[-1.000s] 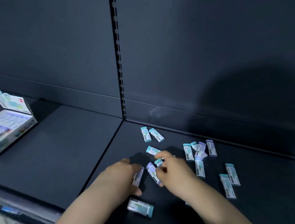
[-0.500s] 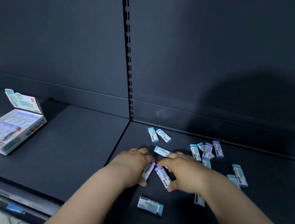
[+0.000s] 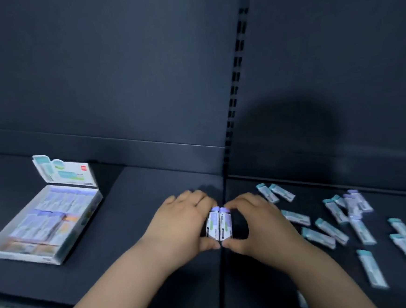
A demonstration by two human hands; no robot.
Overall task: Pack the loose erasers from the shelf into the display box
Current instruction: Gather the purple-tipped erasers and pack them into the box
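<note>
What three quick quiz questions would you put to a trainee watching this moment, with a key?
1. True or false: the display box stands open with its flap raised.
2. The two erasers held side by side between the left hand and the right hand have caps of which colour? A purple; B red; C yellow.
3. Fill in: most of the loose erasers lie on the shelf to the ___ of the hands.
Key: 1 true; 2 A; 3 right.
</note>
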